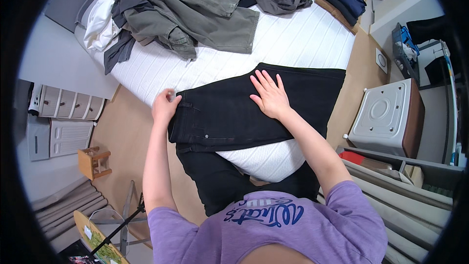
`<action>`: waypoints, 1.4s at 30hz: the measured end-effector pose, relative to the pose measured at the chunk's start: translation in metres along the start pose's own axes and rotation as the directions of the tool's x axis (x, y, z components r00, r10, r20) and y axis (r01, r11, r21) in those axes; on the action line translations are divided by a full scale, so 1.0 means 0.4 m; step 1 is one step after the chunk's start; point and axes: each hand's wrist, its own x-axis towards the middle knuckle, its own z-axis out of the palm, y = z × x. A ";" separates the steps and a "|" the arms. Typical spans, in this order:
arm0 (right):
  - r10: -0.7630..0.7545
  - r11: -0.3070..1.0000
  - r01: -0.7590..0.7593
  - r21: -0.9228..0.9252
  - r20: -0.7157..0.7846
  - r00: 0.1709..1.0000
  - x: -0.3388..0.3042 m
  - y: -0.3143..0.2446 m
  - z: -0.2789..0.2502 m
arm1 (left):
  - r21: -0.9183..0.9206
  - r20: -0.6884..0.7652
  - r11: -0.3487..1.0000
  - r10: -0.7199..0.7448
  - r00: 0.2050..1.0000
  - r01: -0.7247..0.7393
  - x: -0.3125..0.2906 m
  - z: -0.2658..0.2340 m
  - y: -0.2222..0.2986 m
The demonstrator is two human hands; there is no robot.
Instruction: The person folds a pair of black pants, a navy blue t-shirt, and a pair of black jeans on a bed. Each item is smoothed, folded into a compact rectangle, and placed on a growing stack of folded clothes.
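A pair of black trousers (pixel 234 110) lies folded lengthwise across the near side of the white mattress, waistband to the left and legs to the right. At the far corner of the waistband, my left hand (pixel 165 106) is closed with curled fingers, its thumb and fingertips on the edge of the cloth. My right hand (pixel 270 96) rests flat on the upper middle of the trousers, fingers spread and holding nothing. A button or rivet shows near the waistband's lower side.
Grey-green clothing (pixel 195 12) is heaped at the back of the mattress (pixel 288 34), beside a white garment (pixel 101 24). Folded dark and brown clothes (pixel 342 5) are stacked at the back right. A small wooden stool (pixel 95 163) stands left; a white-topped cabinet (pixel 381 112) stands right.
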 end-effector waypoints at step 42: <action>0.905 0.345 -0.459 0.818 -0.161 0.393 -0.363 0.975 0.424 | 0.281 0.120 0.725 0.624 0.772 -0.629 -0.023 0.371 0.729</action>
